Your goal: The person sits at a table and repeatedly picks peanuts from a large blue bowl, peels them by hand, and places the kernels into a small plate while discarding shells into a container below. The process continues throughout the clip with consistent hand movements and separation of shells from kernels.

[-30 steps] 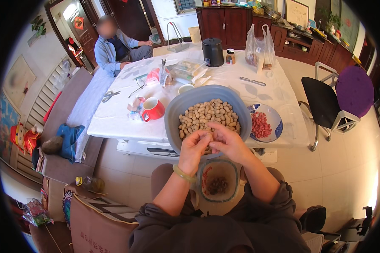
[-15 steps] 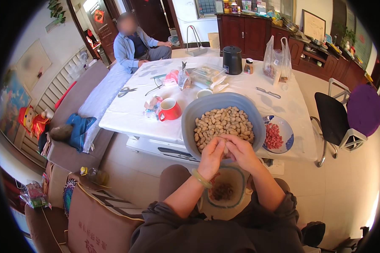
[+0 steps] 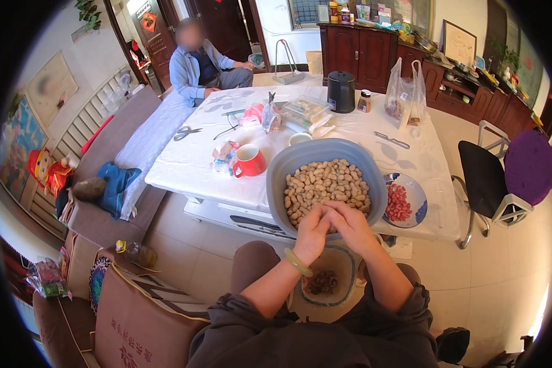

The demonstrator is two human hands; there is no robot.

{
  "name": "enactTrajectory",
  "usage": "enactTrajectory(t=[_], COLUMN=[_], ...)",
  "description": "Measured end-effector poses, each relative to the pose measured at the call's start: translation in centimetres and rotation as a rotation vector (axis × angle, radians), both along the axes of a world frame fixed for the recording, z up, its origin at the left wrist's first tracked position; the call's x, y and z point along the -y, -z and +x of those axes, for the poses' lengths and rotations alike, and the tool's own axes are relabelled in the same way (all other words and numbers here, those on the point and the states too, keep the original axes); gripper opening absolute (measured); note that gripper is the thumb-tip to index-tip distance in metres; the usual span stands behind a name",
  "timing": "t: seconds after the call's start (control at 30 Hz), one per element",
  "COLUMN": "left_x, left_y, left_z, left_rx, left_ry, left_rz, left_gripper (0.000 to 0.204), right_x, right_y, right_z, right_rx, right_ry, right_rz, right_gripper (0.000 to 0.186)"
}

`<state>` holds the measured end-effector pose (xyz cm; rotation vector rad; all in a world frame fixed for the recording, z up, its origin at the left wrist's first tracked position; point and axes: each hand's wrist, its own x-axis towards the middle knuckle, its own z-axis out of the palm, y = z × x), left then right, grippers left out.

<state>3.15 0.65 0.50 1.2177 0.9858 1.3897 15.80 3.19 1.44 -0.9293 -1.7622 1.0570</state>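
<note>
Over the near rim of a grey-blue basin (image 3: 275, 184) full of unshelled peanuts (image 3: 325, 187), my two hands are pressed together. My left hand (image 3: 313, 229) has its fingers bent in against the right ones, and a pale green bangle circles that wrist. My right hand (image 3: 348, 224) curls over the left fingertips. Whatever sits between the fingers is hidden. To the right of the basin, a blue-and-white dish (image 3: 416, 191) holds shelled pink-red peanut kernels (image 3: 398, 203). Below my wrists, between my knees, stands a bin (image 3: 343, 295) with dark scraps at its bottom.
On the white-covered table (image 3: 178, 165) are a red mug (image 3: 249, 161), scissors (image 3: 186, 133), a knife (image 3: 392, 140), a black canister (image 3: 340, 92) and a plastic bag (image 3: 405, 95). Another person (image 3: 199, 64) sits at the far left. A black chair (image 3: 486, 178) stands at right.
My hands have closed in more; a pale, peanut-like bit seen between the fingers before is now covered. The view has shifted slightly. Basin and dish stay in place on the table.
</note>
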Motion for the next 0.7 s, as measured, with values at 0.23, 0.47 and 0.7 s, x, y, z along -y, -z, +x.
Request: enactTrajectory(t=[0.23, 0.47, 0.7], left_x=[-0.4, -0.1, 0.0], left_y=[1.2, 0.8, 1.6], left_z=[0.3, 1.2, 1.3], left_rx=[-0.246, -0.285, -0.199], left_ry=[-0.148, -0.244, -0.242], left_rz=[0.164, 0.183, 0.222], left_gripper=[0.013, 0.01, 0.008], right_x=[0.5, 0.9, 1.5], right_y=[0.6, 0.8, -0.2], right_z=[-1.2, -1.8, -1.6], right_rx=[0.141, 0.242, 0.198], right_ry=[0.174, 0.363, 0.304], right_rz=[0.194, 0.393, 0.338], right_gripper=[0.027, 0.016, 0.021])
